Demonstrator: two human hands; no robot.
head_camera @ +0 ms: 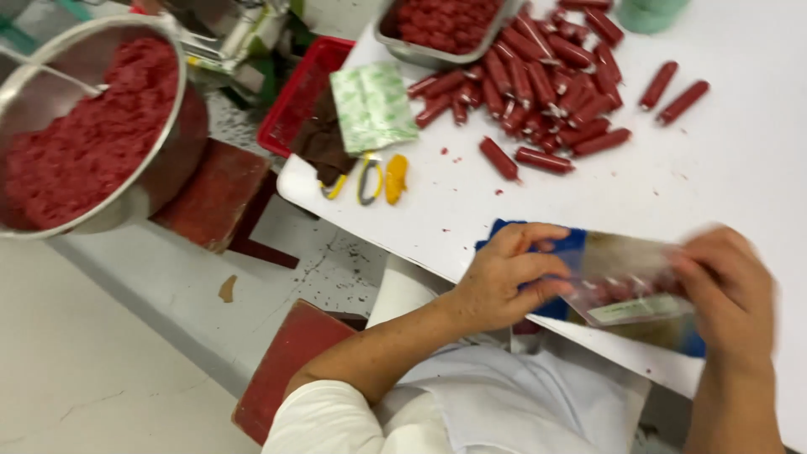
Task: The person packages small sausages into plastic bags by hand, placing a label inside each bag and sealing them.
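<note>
Holding one clear plastic bag [626,282] between them, the left hand [504,282] and right hand [727,294] meet at the near edge of the white counter [740,168]. The left fingers [538,269] are closed on the bag's left end and the right fingers close over its right end. The bag is blurred, showing red pieces inside and a pale label. Two loose red sausages [672,91] lie far right, beside a larger heap [542,92], too tangled to count. One steel bowl [88,126] of red mince stands far left.
</note>
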